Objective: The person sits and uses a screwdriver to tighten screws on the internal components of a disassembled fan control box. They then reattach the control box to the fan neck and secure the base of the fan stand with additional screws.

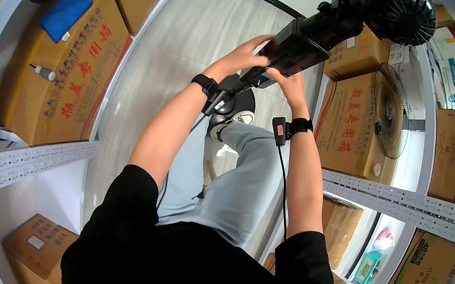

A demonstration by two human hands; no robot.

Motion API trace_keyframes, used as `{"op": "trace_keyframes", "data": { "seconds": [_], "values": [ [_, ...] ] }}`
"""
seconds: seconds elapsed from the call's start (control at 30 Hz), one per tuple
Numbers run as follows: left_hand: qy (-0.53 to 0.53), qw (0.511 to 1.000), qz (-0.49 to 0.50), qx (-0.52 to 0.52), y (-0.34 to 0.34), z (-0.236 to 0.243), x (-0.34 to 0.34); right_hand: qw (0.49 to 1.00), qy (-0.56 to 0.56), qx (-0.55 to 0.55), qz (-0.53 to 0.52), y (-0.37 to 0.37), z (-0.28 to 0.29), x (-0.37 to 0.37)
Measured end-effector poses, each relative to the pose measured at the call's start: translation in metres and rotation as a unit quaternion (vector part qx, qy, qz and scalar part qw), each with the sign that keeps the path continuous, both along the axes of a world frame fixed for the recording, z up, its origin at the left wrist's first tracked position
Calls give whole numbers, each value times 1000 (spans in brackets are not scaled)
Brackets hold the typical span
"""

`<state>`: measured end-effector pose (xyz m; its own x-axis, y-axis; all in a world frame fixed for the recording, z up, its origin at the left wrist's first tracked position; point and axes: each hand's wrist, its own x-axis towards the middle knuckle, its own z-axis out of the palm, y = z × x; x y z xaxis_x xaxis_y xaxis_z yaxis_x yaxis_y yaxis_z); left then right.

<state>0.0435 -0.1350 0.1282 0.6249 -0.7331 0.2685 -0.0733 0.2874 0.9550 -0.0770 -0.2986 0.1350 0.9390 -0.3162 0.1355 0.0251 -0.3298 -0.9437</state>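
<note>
A black pedestal fan without its grille [307, 39] leans up and to the right in front of me. Its round, vented motor housing [402, 15] is at the top right. My left hand [244, 59] grips the near left side of the fan's box-shaped body, with the fingertips partly hidden behind it. My right hand [289, 88] holds the lower end of the same body from the right, the thumb lying on top and the other fingers hidden beneath. Below my hands, a dark round base [236, 105] stands on the floor by my shoe.
White metal shelves [24, 161] flank the aisle. Large cardboard boxes [81, 76] fill the left side, a blue cloth [65, 15] on one. A round wire fan grille [390, 110] leans on a box to the right. Black cuffs with cables are on both wrists.
</note>
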Motion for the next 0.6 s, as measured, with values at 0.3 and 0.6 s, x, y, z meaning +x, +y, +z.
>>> {"op": "trace_keyframes", "data": {
  "seconds": [0.3,0.6],
  "values": [
    [-89,995,31,-33,-16,88,-10,1000,18,-24,9,0,5,-12],
    [-53,994,66,-66,-23,80,-22,958,-243,78,-132,16,88,14]
  ]
}}
